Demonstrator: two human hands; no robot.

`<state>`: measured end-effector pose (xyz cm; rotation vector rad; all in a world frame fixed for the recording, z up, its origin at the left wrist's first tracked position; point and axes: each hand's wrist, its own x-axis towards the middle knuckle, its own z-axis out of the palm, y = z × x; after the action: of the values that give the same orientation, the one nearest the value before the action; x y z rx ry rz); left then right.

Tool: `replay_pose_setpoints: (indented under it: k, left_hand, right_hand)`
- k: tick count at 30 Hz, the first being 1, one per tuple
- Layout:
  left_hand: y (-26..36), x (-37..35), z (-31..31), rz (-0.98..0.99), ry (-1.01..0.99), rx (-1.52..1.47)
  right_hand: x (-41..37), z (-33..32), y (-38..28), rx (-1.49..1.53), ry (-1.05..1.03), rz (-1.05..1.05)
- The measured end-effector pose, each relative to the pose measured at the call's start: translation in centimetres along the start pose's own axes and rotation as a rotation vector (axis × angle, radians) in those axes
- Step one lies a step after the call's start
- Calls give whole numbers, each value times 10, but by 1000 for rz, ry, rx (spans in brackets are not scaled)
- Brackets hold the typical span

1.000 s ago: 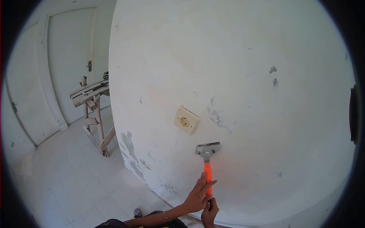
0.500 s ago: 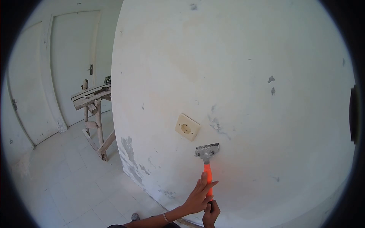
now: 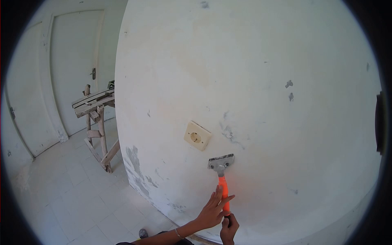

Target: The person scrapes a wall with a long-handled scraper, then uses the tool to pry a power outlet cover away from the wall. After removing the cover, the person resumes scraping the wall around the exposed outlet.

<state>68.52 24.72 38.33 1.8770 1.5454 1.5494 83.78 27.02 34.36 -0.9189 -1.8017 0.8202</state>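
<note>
A scraper [image 3: 221, 162] with a wide metal head and an orange handle [image 3: 223, 188] is held upright against the white wall [image 3: 318, 143], just below and right of a cream socket [image 3: 197, 136]. My left hand [image 3: 211, 212] lies against the handle from the left, fingers extended along and across it. Lower down, my right hand [image 3: 229, 229] is closed round the handle's dark end. Grey scuffed patches mark the wall above the blade.
At the left stands a rough wooden trestle [image 3: 98, 122] with things on top. Behind it are two pale doors [image 3: 73, 61] with handles. Pale floor tiles [image 3: 77, 204] and a shoe tip [image 3: 143, 233] show low down. A dark object [image 3: 380, 122] is at the right edge.
The view has shifted slightly, so the socket, trestle and doors sit a little further left. Both hands keep their hold on the scraper, which stays below the socket.
</note>
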Motion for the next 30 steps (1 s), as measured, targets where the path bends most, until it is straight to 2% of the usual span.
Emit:
replay_pose_setpoints:
  k: [3, 5, 7, 11, 15, 20, 22, 27, 30]
  left_hand:
    - [7, 11, -10, 18, 52, -45]
    - [-3, 4, 3, 29, 17, -15]
    - [-4, -1, 7, 40, -18, -3]
    - [7, 13, -10, 16, 17, 21]
    - [5, 9, 5, 38, 37, 5]
    - [10, 21, -5, 44, 55, 16]
    - [12, 24, -4, 37, 81, 19]
    - [7, 16, 12, 79, 66, 34]
    - [14, 27, -5, 78, 94, -4]
  right_hand:
    - [7, -1, -13, -10, -8, 38]
    - [5, -2, -10, 23, 2, -12]
    - [0, -12, 0, 5, -69, 107]
    - [13, -6, -14, -40, -11, -35]
    - [10, -24, -10, -51, -61, 59]
    - [21, -27, -13, -79, -29, -11]
    - [30, -31, -28, -126, -61, 41]
    - [24, -48, -12, -117, -103, 40]
    - [31, -46, -22, -126, -98, 42]
